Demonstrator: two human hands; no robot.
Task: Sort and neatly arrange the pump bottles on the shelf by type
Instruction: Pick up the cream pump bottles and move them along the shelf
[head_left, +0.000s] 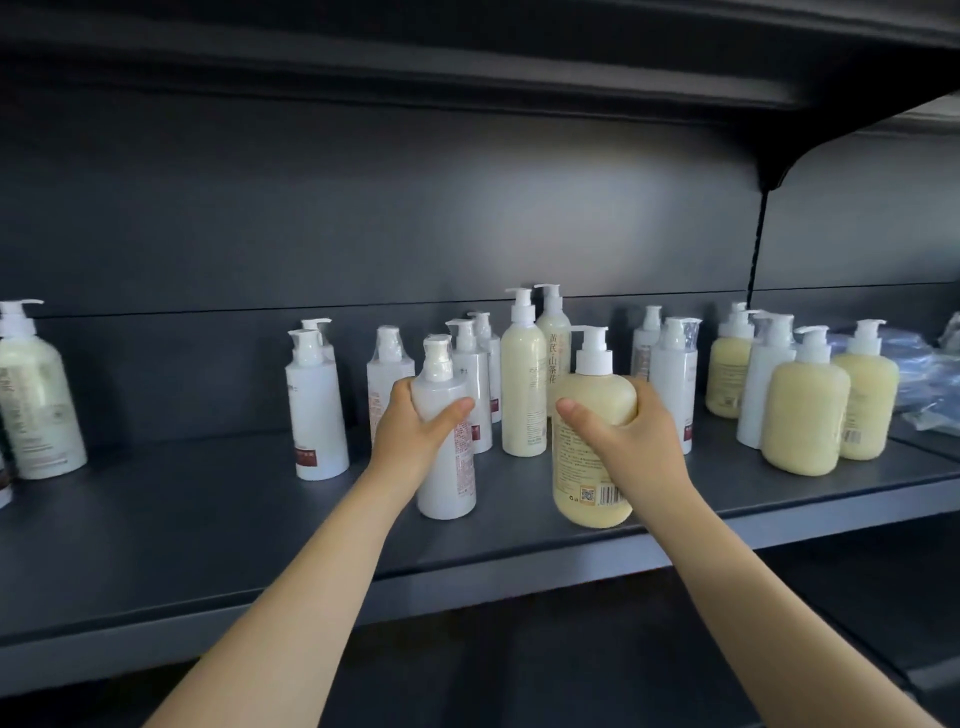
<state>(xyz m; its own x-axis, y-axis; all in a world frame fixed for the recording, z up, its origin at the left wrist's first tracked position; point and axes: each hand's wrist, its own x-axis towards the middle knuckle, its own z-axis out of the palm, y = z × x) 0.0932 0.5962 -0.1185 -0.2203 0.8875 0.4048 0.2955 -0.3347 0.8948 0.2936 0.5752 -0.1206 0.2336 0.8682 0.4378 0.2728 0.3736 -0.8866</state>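
Hands both full: left hand (415, 426) gripping an upright white bottle (448, 467), right hand (628, 436) gripping an upright yellow bottle (592, 457), its matching yellow bunch (802, 410) standing at 3 o'clock along the shelf (208, 519).

Soft, dim light leaves a pale glow on the grey back panel (550, 223) while the upper shelf (467, 52) and the space under the lower shelf (208, 519) sink into shadow. The wide lens bows the lower shelf's edge. The white bottle (447, 488) and yellow bottle (576, 478) up front look fairly sharp; the leftmost bottle (36, 400) smears.
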